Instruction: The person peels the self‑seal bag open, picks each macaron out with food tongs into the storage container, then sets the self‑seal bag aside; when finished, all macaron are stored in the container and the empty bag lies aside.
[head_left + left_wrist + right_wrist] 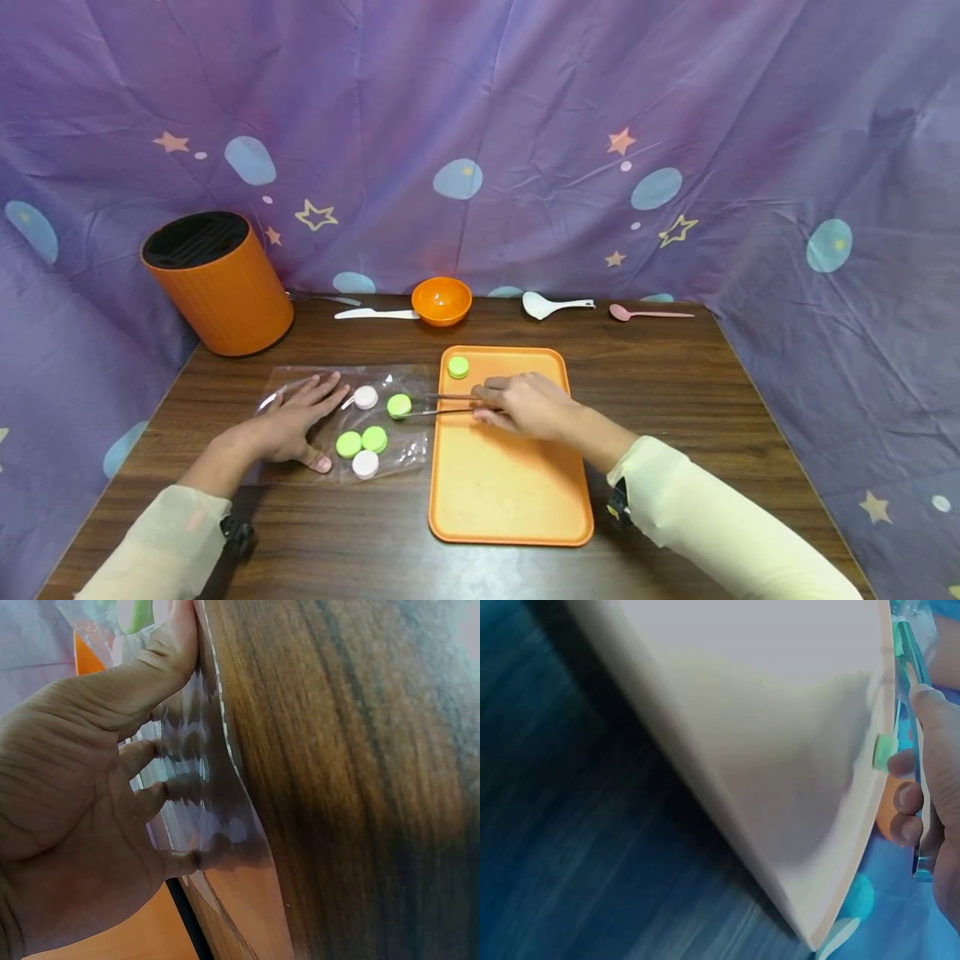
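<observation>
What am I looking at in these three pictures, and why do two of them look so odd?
A person works at a brown wooden table. The wide picture comes from a head camera; the odd close-ups come from cameras on each wrist. The left hand presses flat on a clear plastic bag holding small round green and pink pieces. The right hand holds thin metal tweezers gripping one green round piece, above a flat orange plastic tray that carries another green piece.
</observation>
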A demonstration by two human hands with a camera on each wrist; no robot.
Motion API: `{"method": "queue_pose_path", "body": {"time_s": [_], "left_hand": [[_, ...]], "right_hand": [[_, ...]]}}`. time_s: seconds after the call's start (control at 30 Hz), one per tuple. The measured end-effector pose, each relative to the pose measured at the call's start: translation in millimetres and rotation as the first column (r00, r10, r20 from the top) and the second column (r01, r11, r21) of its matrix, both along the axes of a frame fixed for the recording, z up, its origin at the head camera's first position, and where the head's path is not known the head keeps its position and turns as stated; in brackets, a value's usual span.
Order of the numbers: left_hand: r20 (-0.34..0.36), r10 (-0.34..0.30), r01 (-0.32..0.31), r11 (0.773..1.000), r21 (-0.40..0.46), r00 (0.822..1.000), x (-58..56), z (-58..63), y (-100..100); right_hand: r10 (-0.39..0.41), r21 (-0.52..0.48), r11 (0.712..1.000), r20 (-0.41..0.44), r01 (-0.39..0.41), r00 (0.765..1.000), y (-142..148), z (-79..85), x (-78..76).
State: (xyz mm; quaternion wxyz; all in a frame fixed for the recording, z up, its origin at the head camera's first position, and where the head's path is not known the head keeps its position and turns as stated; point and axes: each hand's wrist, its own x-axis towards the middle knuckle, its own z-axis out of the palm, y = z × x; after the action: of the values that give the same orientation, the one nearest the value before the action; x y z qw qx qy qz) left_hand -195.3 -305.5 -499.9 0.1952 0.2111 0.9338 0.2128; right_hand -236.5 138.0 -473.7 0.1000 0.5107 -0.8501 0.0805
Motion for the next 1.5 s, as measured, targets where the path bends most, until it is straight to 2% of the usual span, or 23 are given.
{"method": "queue_pose_path", "body": {"time_s": [0.13, 0.3, 0.37, 0.47, 0.67, 0.9, 1.13, 1.33, 1.4, 1.5], "left_hand": [[0.02, 0.017, -0.017, 1.0, -0.018, 1.0, -1.8, -1.4, 0], [0.024, 0.01, -0.009, 1.0, -0.017, 1.0, 5.8, 19.7, 10], [0.024, 0.0, 0.001, 1.0, -0.012, 1.0, 7.6, 24.7, 13], [0.033, 0.008, -0.008, 1.0, -0.011, 0.999, 5.5, 17.7, 10], [0.0, 0.001, -0.001, 1.0, -0.023, 1.0, -2.2, -3.7, 1], [-0.009, -0.002, 0.001, 1.0, -0.029, 1.0, -2.5, -4.8, -1], [0.022, 0.008, -0.007, 0.999, -0.035, 1.0, 4.8, 12.4, 9], [0.018, 0.004, -0.004, 1.0, -0.018, 1.0, 3.2, 7.7, 5], [0.024, -0.003, 0.003, 1.0, -0.015, 1.0, 5.0, 12.7, 7], [0.037, -0.002, 0.003, 1.0, -0.023, 0.999, 10.3, 27.8, 15]], "right_hand": [[-0.019, -0.01, 1.0, -0.028, 0.019, 0.999, 9, 3.0, 0.4], [-0.05, -0.034, 0.998, -0.055, 0.048, 0.997, 23, 6.5, -0.9], [-0.066, -0.044, 0.997, -0.069, 0.063, 0.995, 29, 7.3, -1.8], [-0.096, -0.053, 0.994, -0.088, 0.092, 0.991, 40, 8.4, -2.4], [-0.168, -0.045, 0.985, -0.082, 0.165, 0.982, 65, 8.7, -4.6], [-0.231, -0.07, 0.971, -0.058, 0.227, 0.971, 91, 3.9, -7.2], [-0.249, -0.098, 0.965, -0.028, 0.245, 0.968, 105, -2.6, -9.2], [-0.266, -0.078, 0.962, -0.03, 0.263, 0.964, 106, -5.6, -11.2], [-0.272, -0.069, 0.96, -0.026, 0.27, 0.962, 106, -7.3, -12.2], [-0.281, -0.056, 0.959, -0.017, 0.279, 0.96, 107, -10.0, -13.8]]}}
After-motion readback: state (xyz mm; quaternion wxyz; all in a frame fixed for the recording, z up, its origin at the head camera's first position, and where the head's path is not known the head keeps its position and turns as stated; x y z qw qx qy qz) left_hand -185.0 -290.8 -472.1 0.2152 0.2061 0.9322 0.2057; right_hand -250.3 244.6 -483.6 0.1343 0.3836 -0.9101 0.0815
